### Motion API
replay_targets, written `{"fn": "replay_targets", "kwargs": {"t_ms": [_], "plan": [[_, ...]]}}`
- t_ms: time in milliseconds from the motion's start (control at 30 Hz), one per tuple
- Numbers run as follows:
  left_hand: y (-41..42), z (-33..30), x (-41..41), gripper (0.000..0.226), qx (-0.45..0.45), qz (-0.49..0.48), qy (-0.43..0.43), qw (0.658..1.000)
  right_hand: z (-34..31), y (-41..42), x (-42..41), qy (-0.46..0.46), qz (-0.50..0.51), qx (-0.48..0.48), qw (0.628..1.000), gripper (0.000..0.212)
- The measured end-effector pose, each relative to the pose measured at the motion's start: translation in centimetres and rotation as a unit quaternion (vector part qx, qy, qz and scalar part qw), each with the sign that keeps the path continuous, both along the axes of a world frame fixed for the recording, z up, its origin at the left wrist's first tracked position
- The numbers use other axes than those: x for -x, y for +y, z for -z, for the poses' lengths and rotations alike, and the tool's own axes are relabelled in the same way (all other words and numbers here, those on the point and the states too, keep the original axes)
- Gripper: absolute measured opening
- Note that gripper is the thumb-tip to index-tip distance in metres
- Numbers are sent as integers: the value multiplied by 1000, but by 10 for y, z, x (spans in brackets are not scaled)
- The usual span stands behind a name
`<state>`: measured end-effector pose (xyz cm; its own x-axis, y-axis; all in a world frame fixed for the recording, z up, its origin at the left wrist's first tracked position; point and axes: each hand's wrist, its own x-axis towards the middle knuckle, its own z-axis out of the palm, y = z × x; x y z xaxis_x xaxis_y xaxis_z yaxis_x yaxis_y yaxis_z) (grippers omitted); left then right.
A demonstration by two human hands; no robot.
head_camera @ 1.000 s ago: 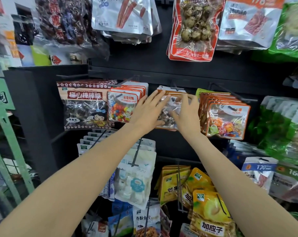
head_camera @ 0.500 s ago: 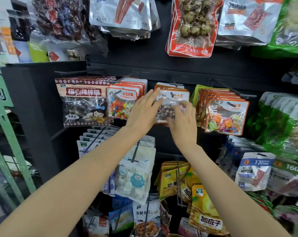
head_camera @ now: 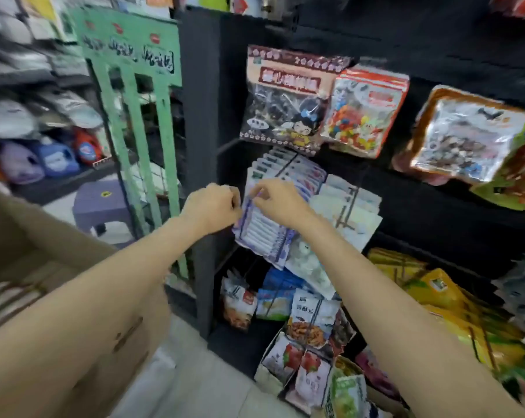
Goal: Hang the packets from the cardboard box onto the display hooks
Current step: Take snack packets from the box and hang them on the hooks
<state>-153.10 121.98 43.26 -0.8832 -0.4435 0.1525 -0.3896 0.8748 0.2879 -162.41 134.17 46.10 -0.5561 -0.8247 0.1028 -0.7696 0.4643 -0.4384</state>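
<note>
Head view, tilted and motion-blurred: both hands meet at the front of a row of white-and-purple packets (head_camera: 262, 227) strung on a display hook (head_camera: 288, 165) in the rack's second tier, roughly the frame's centre. The row slopes out toward the viewer because the hook's arm projects from the black back panel (head_camera: 436, 206), so the nearest packet is the one within reach. The left hand (head_camera: 210, 208) sits at the packet's 9 o'clock edge, knuckles up and fingers curled in; it seems to nip the packet's left edge, though blur hides the actual contact. The right hand (head_camera: 281, 200) comes over the top at about 12 o'clock, thumb and forefinger closed in a pinch on the packet's header — probably steadying the hanging hole against the hook tip. Both forearms reach up from the bottom corners, wrists nearly level. The cardboard box (head_camera: 44, 267) — source of the stock — stands at 8 o'clock, low left, beneath the left forearm. My guess is that a packet is being seated or squared up here.
</note>
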Motion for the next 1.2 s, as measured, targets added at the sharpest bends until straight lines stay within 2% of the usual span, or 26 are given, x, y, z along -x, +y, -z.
{"fn": "replay_targets", "kwargs": {"t_ms": [100,167,300,433,533,600,667,767,900,967,1033,1067,1200], "plan": [[-46,35,-65,14,-82,-70,-31,994,26,-56,-49,-80,-86,-34,993,17],[-76,59,-107,16,-119,-133,-19,984,46,-94,-85,-115,-135,-55,983,16],[-138,114,-188,27,-177,-260,-24,949,86,-164,-160,-180,-229,-97,952,20],[-193,172,-255,33,-234,-327,-144,904,134,-233,-218,-177,-262,-151,936,21],[-223,204,-288,49,-247,-382,-229,860,177,-277,-249,-200,-234,-195,931,25],[-240,222,-303,71,-273,-427,-259,822,204,-297,-267,-249,-210,-243,914,34],[-259,239,-313,83,-291,-447,-272,801,229,-313,-280,-324,-179,-244,896,44],[-288,259,-314,96,-333,-467,-229,786,267,-335,-291,-415,-105,-222,876,56],[-311,283,-321,99,-409,-533,-117,731,309,-352,-305,-473,-9,-227,852,66],[-313,294,-326,101,-410,-530,-128,731,324,-358,-311,-533,52,-239,810,62],[-313,302,-329,100,-398,-527,-154,735,333,-363,-317,-584,91,-244,769,48],[-314,304,-330,99,-395,-526,-166,735,337,-363,-318,-585,93,-246,767,44],[-304,306,-323,92,-379,-516,-198,742,344,-363,-319,-546,101,-218,803,35]]}}
